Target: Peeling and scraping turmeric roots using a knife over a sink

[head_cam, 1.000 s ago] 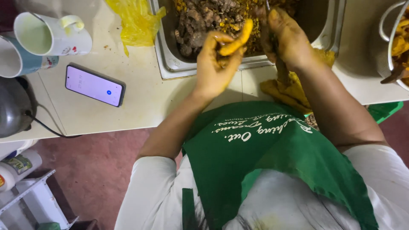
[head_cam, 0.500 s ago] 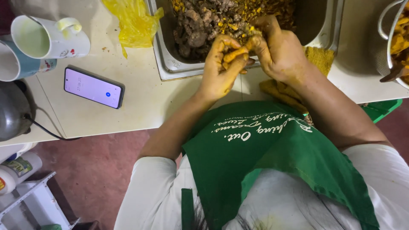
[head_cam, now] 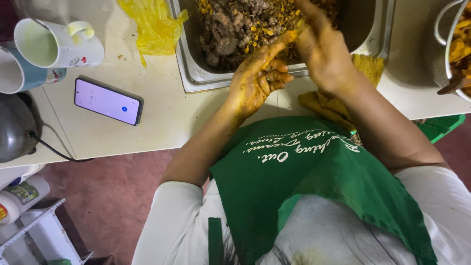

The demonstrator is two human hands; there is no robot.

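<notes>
My left hand [head_cam: 255,83], stained yellow, is curled palm-up at the front rim of a steel tray [head_cam: 196,78]. It holds a long orange-yellow root piece [head_cam: 280,43] that points up and right. My right hand [head_cam: 321,49], also stained, sits over the tip of that piece with its back to the camera, so its fingers are hidden. The tray holds a heap of brown roots and orange peelings [head_cam: 230,29].
On the white counter lie a lit phone [head_cam: 108,100], two mugs [head_cam: 54,44], a crumpled yellow plastic bag [head_cam: 152,24] and a dark kettle [head_cam: 12,127]. A metal basket of peeled orange pieces [head_cam: 454,44] stands at right. A stained yellow cloth [head_cam: 324,105] lies near my green apron [head_cam: 304,172].
Both hands came together over the tray's front rim, and the right hand now covers the tip of the root piece. The hands have shifted slightly right.
</notes>
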